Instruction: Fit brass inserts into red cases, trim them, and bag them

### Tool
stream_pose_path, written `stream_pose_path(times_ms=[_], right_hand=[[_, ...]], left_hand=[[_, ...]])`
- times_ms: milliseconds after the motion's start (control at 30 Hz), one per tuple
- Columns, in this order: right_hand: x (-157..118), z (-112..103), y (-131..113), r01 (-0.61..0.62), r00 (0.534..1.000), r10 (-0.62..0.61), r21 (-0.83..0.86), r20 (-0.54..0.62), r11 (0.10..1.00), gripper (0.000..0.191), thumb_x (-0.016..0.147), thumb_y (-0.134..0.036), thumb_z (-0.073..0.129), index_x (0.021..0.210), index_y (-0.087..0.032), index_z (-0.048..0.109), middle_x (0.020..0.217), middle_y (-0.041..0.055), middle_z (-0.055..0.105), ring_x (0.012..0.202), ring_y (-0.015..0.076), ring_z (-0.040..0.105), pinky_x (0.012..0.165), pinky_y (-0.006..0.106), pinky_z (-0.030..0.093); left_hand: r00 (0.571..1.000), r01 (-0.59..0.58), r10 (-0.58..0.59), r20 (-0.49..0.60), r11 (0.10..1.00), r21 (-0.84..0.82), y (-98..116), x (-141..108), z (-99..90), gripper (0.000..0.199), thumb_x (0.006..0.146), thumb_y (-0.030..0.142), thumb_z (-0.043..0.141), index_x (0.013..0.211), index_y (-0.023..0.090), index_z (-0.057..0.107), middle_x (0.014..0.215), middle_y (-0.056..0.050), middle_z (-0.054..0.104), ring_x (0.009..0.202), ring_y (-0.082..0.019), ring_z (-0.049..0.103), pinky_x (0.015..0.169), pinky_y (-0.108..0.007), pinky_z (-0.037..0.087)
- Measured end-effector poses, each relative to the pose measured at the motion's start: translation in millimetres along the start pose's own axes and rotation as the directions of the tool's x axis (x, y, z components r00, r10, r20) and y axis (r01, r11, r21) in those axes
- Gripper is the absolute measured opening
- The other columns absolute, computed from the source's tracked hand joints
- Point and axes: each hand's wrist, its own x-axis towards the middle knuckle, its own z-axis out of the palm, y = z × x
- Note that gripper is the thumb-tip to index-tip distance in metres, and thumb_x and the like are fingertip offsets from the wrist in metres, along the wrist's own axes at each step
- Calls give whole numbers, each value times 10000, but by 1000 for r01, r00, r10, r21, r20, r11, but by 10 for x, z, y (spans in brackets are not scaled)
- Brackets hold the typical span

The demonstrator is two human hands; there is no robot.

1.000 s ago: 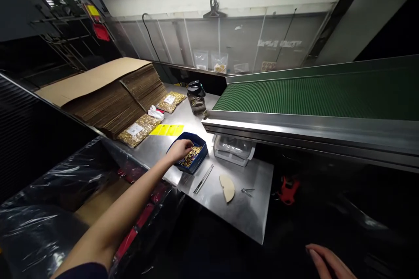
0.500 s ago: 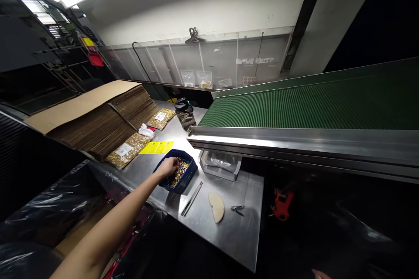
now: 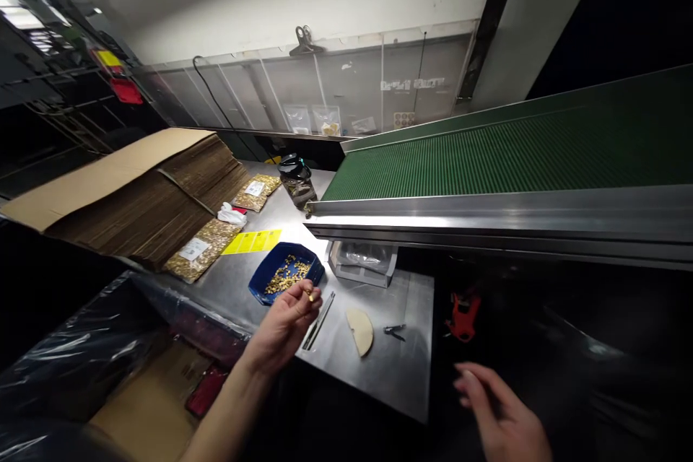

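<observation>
My left hand (image 3: 286, 321) is pinched around a small brass-coloured metal piece (image 3: 310, 295), just in front of the blue bin (image 3: 258, 294). Many similar small pieces (image 3: 286, 273) lie loose in that bin. Off the right side of the steel table, my right hand (image 3: 506, 415) has its thumb and forefinger drawn together, and whether anything is between them is hidden. Beside the left hand lie metal tweezers (image 3: 320, 321), partly covered by it. A pale half-round disc (image 3: 360, 332) and small dark nippers (image 3: 395, 331) rest farther right on the table.
A green ribbed conveyor (image 3: 433, 162) rises to the right above a grey tray (image 3: 362, 273). Stacked cardboard (image 3: 146, 206), filled bags (image 3: 200, 249), yellow labels (image 3: 252, 241) and a dark jar (image 3: 297, 180) occupy the table's left and back. A plastic-lined box (image 3: 146, 382) stands at lower left.
My left hand has come out of the blue bin toward me with a small brass-coloured piece. My right hand has risen into view at lower right. The camera view has shifted slightly.
</observation>
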Motion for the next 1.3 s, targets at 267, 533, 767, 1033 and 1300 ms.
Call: stream_pose_path(times_ms=[267, 533, 767, 1033, 1300], right_hand=[[-67, 533, -1254, 449, 844, -490, 216, 215, 867, 103, 968, -214, 660, 1035, -251, 728, 964, 26, 716, 878, 174, 696, 810, 268, 566], [-149, 324, -1024, 255, 944, -301, 275, 136, 927, 89, 986, -281, 670, 947, -237, 736, 889, 12, 705, 835, 163, 663, 767, 258, 518], [-119, 264, -955, -81, 966, -82, 589, 245, 804, 173, 920, -383, 767, 928, -214, 731, 827, -9, 669, 775, 131, 588, 728, 237, 477], [-121, 295, -930, -336, 902, 34, 649, 431, 682, 231, 861, -386, 838, 895, -170, 763, 799, 6, 693, 749, 114, 594, 755, 237, 474], [-99, 427, -980, -409, 901, 134, 707, 413, 577, 343, 756, -434, 915, 844, -144, 753, 735, 2, 683, 649, 81, 585, 663, 199, 453]], left_hand=[[948, 271, -158, 275, 855, -442, -356, -467, 997, 299, 753, 222, 913, 910, 183, 661, 842, -11, 638, 805, -118, 627, 775, -194, 504], [972, 131, -87, 218, 972, -196, -528, -556, 1099, 190, 894, 344, 788, 939, 195, 679, 853, -2, 607, 769, -108, 553, 736, -194, 479], [857, -505, 396, 330, 772, 386, -505, -651, 1104, 65, 965, 183, 652, 952, 238, 686, 856, -22, 686, 797, -172, 654, 720, -250, 520], [622, -771, 672, 403, 434, 466, -569, -687, 1067, 390, 888, -67, 643, 1143, 226, 687, 1011, -39, 728, 930, -162, 695, 821, -266, 582], [532, -822, 746, 400, 340, 458, -582, -540, 916, 528, 847, -41, 659, 1218, 324, 750, 999, -36, 792, 894, -223, 754, 741, -329, 646]])
